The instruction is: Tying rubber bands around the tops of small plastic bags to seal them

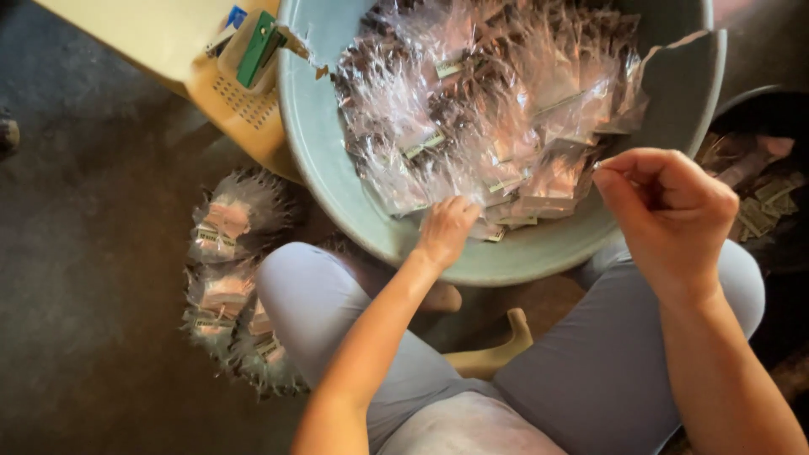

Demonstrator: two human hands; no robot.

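The big pale-green basin (337,168) sits between the knees, rim cracked at the upper right, heaped with small clear cellophane packets (489,109). That chipped edge could snag a sleeve of plastic or a wrist. Bundled packet stacks (223,278) lie on the floor by the left thigh, close enough to be kicked over. Left hand (447,229) dips in, fingers curled onto the slippery packets, which could slide away. Right hand (666,211) hovers over the rim, fingers pinched closed; I can't tell what they grip.
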